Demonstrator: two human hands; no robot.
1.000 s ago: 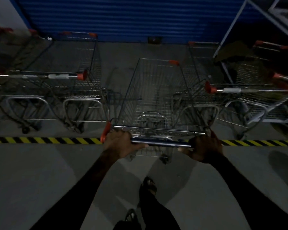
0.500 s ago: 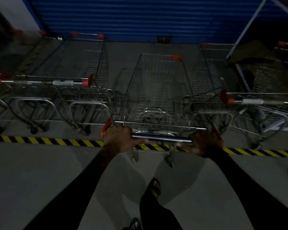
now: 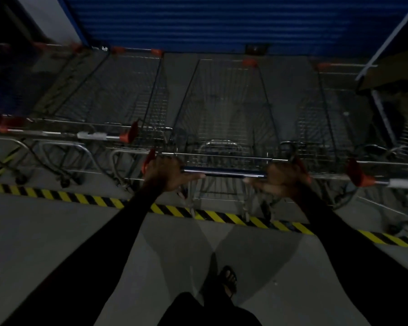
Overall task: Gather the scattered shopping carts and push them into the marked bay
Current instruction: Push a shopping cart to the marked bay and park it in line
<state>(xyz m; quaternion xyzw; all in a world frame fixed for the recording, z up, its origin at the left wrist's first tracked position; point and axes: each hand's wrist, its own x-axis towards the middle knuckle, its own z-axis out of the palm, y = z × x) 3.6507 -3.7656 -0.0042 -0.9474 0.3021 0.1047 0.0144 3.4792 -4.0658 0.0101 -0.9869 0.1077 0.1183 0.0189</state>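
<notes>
Cart (image 3: 224, 109) sits in the middle of the bay, basket well past the striped line (image 3: 94, 200), rear wheels right at the line, nose near the blue shutter (image 3: 198, 22). Both hands are on its handle (image 3: 224, 171). Left hand (image 3: 167, 172) wraps the handle's left end by the red cap, fingers over the bar, thumb out along it. Right hand (image 3: 280, 177) does the same at the right end; how tightly the fingers curl underneath cannot be seen, the frame is dark and blurred.

Left cart (image 3: 118, 102) is parked just beside it, red handle end close to the left hand. Right cart (image 3: 327, 109) stands just beside on the other side, its red-capped handle sticking back over the line. A metal frame (image 3: 386, 38) stands at the far right. One sandalled foot (image 3: 229, 278) is on the floor (image 3: 57, 243) behind the line.

Risks, as judgement: the gaps on both sides look tight, so a slightly skewed push could catch the baskets or pinch knuckles against a neighbour's handle. Pushing too hard could bump the nose into the shutter. Stopping now may leave the rear wheels on the line.
</notes>
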